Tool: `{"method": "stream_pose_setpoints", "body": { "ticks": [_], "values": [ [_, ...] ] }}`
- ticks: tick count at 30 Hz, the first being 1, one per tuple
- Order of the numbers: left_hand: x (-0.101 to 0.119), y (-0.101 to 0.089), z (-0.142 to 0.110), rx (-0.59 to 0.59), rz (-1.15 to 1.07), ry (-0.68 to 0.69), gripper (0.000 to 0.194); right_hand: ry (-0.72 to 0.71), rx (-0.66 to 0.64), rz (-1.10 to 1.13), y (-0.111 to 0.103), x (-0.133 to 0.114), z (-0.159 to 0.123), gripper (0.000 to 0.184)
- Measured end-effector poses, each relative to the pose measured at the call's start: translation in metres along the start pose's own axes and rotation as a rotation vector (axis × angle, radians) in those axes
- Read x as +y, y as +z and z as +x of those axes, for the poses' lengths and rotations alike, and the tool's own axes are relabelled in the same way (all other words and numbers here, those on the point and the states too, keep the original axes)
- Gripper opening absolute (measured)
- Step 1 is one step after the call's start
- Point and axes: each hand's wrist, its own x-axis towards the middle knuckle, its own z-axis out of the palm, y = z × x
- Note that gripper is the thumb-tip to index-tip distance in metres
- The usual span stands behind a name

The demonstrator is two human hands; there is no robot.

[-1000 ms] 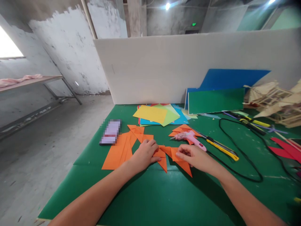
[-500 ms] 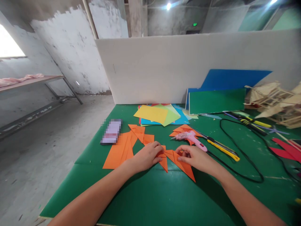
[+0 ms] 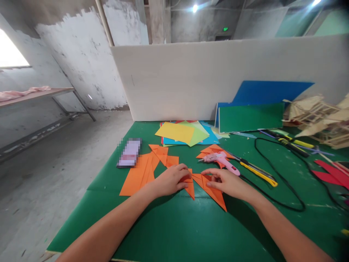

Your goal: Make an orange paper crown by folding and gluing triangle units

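On the green worktop [image 3: 174, 229], left: creased orange sheet [image 3: 133, 182]. Next, my left hand [image 3: 170, 178], fingers curled over the left folded piece [image 3: 191, 192]; pinch or press, I cannot tell. The right folded piece [image 3: 214, 195] has swung slightly, point now further to the lower right; I read this as adjusting how the narrow ends meet. My right hand [image 3: 227, 182] is half curled over it, index newly straightened near its upper edge, thumb on the paper; grip unclear.

The orange paper [image 3: 215, 195] I touch looks matt and creased, the green tabletop [image 3: 169, 233] smooth and faintly glossy, the pink glue gun [image 3: 221, 160] smooth plastic, the wall [image 3: 84, 65] rough.
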Motion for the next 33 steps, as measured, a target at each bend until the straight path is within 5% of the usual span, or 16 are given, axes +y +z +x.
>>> {"method": "stream_pose_setpoints", "body": {
  "ticks": [12, 20, 33],
  "values": [
    [-0.001, -0.002, -0.001, 0.036, -0.137, -0.003, 0.013, -0.024, -0.018, 0.041, 0.0, -0.004, -0.001, 0.044],
    [0.0, -0.001, -0.002, 0.002, -0.021, 0.03, 0.005, -0.026, -0.016, 0.025, 0.005, -0.007, -0.001, 0.044],
    [0.005, 0.005, -0.003, 0.041, 0.036, 0.003, 0.043, -0.071, -0.082, 0.053, 0.012, -0.016, -0.003, 0.046]
  ]
}}
